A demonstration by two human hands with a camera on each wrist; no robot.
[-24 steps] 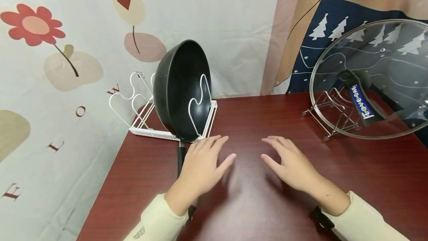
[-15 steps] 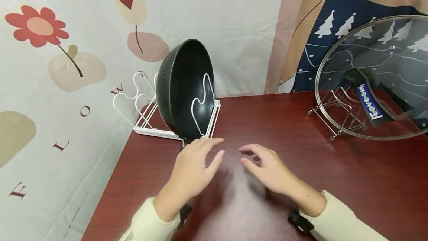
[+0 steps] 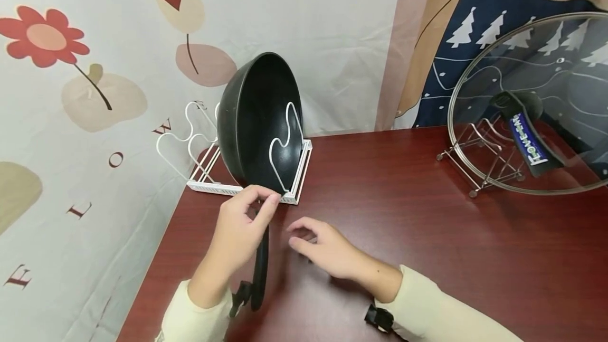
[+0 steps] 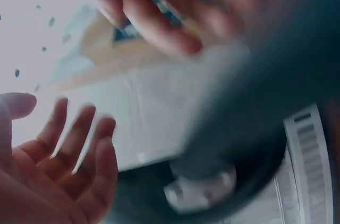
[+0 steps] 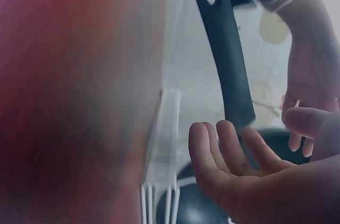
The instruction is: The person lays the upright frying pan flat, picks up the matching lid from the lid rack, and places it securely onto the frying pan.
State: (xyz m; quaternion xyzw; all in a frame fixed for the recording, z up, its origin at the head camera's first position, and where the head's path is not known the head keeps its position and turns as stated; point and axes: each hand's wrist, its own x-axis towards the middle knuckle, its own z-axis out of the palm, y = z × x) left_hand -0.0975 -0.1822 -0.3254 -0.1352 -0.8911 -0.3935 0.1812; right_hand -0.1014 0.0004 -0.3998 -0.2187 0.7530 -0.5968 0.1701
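Note:
A black wok [image 3: 266,115] stands on its side in a white wire rack [image 3: 216,189], its dark inside facing right. Its black handle [image 3: 260,273] points towards me; in the right wrist view the handle [image 5: 226,49] shows a hanging hole at its end. My left hand [image 3: 235,226] is beside and over the handle near the wok's rim, fingers loosely bent and holding nothing. My right hand [image 3: 328,249] hovers just right of the handle, fingers loosely curved, holding nothing. The left wrist view catches the handle [image 4: 249,91] blurred and close, with both hands apart from it.
A large glass lid [image 3: 560,189] with a black labelled handle [image 3: 527,136] leans in a metal wire stand [image 3: 456,170] at the right. The reddish-brown table [image 3: 370,183] meets a printed wall sheet [image 3: 342,67] at the back.
The right hand has moved left across the table, close to the wok handle. My left hand has shifted left, bending its fingers more, and more of the handle shows.

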